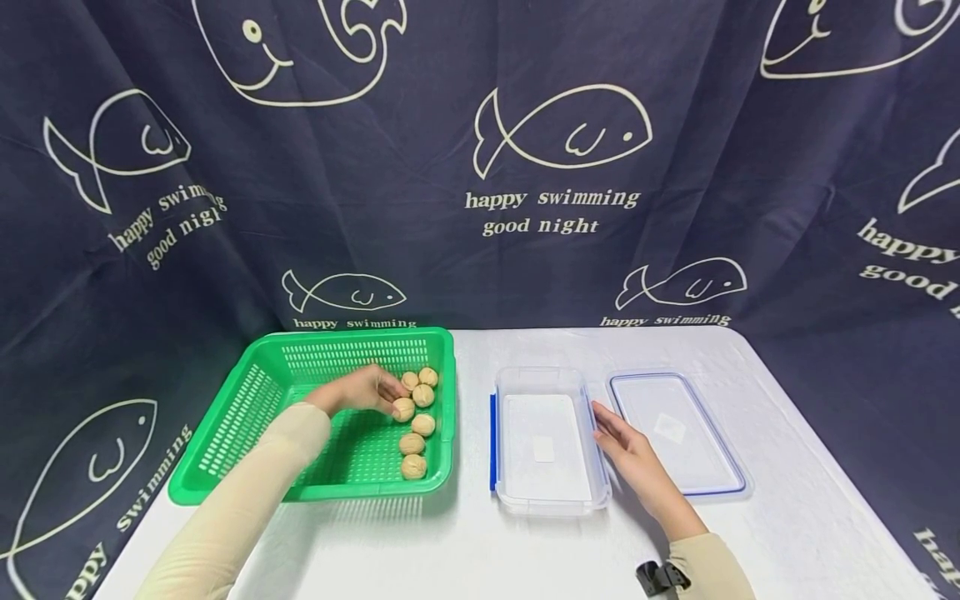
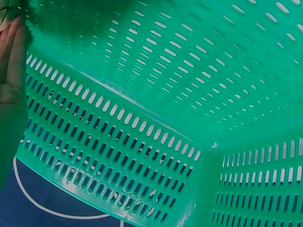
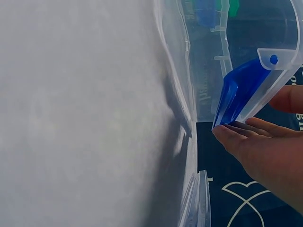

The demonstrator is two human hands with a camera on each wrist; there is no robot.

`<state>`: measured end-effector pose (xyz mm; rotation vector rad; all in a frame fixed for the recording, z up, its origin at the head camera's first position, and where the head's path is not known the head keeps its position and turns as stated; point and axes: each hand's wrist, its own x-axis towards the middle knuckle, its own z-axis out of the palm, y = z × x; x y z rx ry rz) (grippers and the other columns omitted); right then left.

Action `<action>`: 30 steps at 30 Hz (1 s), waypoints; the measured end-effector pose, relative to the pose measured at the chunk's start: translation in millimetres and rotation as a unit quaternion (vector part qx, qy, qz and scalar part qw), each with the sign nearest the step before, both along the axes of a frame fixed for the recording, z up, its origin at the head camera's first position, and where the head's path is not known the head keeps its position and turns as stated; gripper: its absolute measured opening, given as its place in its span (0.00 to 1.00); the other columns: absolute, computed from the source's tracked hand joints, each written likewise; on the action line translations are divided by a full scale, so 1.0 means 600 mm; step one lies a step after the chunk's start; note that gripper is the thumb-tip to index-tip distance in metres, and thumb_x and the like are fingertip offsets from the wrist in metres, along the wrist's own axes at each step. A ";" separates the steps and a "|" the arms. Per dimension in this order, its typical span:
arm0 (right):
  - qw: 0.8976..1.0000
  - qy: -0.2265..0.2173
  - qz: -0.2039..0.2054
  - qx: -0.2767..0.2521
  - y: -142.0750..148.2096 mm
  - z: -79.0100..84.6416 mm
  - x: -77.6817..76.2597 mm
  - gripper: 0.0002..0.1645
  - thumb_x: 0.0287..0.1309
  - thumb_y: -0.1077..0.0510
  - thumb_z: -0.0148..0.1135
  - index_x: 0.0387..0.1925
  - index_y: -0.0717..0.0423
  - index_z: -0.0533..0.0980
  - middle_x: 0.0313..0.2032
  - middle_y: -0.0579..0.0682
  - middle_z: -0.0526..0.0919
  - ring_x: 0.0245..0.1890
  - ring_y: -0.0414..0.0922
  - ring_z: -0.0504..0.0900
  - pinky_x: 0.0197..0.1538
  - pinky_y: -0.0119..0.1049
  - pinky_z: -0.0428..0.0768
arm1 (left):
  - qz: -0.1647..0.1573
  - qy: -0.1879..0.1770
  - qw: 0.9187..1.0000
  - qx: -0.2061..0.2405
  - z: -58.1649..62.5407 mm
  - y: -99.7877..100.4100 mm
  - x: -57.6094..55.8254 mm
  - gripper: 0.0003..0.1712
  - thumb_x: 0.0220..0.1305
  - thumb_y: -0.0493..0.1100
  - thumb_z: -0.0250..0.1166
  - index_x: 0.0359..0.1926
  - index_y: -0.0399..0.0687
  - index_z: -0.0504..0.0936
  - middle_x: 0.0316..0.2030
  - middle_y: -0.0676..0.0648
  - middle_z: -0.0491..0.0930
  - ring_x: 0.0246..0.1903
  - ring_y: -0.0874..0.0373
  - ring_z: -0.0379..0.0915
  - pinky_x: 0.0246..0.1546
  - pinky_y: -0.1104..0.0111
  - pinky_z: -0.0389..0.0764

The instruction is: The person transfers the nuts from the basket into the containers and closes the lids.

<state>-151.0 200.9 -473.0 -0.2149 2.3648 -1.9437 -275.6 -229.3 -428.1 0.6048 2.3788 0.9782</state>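
Note:
My left hand [image 1: 366,390] reaches into the green basket [image 1: 444,417] and pinches a walnut [image 1: 403,409] between thumb and fingers. Several other walnuts [image 1: 412,467] lie along the basket's right side. In the left wrist view, the hand [image 2: 14,66] shows only at the left edge, with part of the walnut [image 2: 7,13] at its fingertips. My right hand [image 1: 628,448] rests with fairly straight fingers against the right wall of a clear plastic container [image 1: 555,505]. The right wrist view has its fingertips right at a blue latch [image 3: 239,92] hanging on the container's side.
To the right of the container lies its clear lid [image 1: 693,450] with a blue seal, flat on the white table [image 1: 390,550]. Another blue latch [image 1: 492,442] hangs along the container's left side. A dark curtain [image 1: 420,167] with fish drawings stands behind the table.

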 end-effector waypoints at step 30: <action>1.000 -0.009 0.005 -0.011 0.000 0.001 -0.002 0.32 0.70 0.63 0.49 0.70 0.70 0.53 0.71 0.67 0.53 0.71 0.58 0.51 0.59 0.14 0.59 | 0.063 0.058 0.993 0.087 0.066 -0.014 0.017 0.20 0.53 0.34 0.72 0.49 0.33 0.83 0.45 0.38 0.83 0.45 0.48 0.82 0.43 0.65 0.83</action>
